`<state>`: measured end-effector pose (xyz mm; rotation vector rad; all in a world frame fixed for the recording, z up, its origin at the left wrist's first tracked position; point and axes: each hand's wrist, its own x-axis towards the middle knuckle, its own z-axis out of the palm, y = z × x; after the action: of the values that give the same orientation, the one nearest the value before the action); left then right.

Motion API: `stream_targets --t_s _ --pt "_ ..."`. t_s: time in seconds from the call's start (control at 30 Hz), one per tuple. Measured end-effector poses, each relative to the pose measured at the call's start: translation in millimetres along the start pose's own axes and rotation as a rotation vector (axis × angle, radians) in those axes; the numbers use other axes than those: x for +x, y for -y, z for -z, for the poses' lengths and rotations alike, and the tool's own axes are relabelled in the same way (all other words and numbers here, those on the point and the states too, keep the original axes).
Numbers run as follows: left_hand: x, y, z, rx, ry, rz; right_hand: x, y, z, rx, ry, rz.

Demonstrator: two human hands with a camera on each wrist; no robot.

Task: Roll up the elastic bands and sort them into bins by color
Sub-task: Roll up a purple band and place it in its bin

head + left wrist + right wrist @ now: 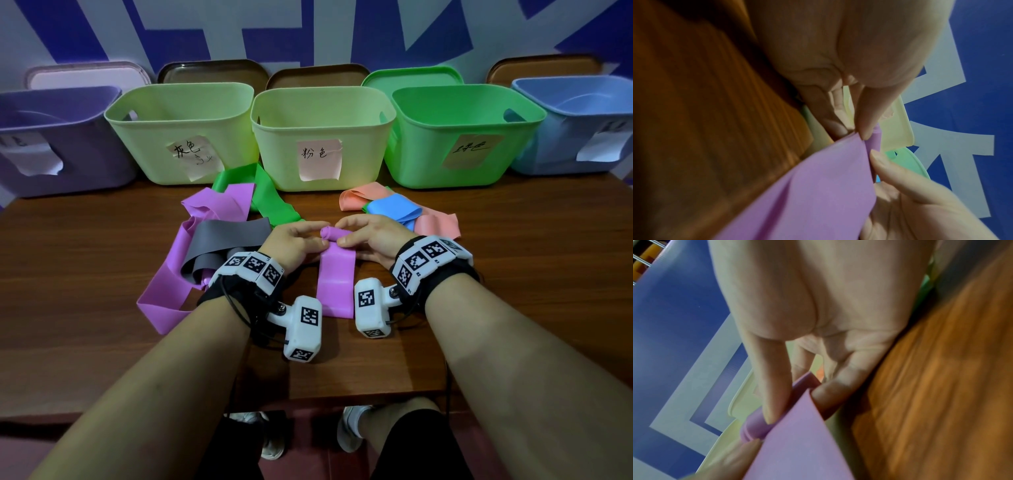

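Note:
A purple elastic band [335, 277] lies flat on the wooden table [85, 274], its far end wound into a small roll [330, 234]. My left hand [301, 240] pinches the roll from the left and my right hand [364, 233] from the right. The left wrist view shows thumb and finger on the purple band [828, 186]. In the right wrist view the thumb presses the roll [754, 426] with the flat purple band [797, 443] below. Loose bands lie around: purple [219, 202], grey [222, 240], green [270, 202], pink [435, 224], blue [394, 207].
A row of bins stands at the table's back: purple [58, 150], pale yellow-green labelled bin [185, 130], another pale labelled bin [322, 133], green [462, 133], blue [579, 123]. Lids lean on the wall behind. The table's front edge is near my forearms.

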<state>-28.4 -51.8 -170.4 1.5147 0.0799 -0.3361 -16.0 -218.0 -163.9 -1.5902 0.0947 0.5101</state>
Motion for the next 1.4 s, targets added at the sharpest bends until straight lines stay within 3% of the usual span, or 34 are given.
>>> stream_targets --t_s 0.53,0.9,1.17,1.4 --pt "-0.1 0.3 -0.5 -0.036 -0.007 -0.008 -4.6 4.8 -1.1 0.041 0.012 -0.024" --pt "1.9 -0.1 -2.0 0.079 0.019 0.017 -1.4 2.1 -3.4 -0.03 -0.016 0.002" --pt "5.6 3.5 0.1 0.011 -0.062 -0.014 0.4 3.6 -3.3 0.045 0.007 -0.074" --pt "7.3 3.7 1.5 0.139 -0.094 -0.02 -0.9 0.5 -1.4 0.017 -0.06 -0.02"
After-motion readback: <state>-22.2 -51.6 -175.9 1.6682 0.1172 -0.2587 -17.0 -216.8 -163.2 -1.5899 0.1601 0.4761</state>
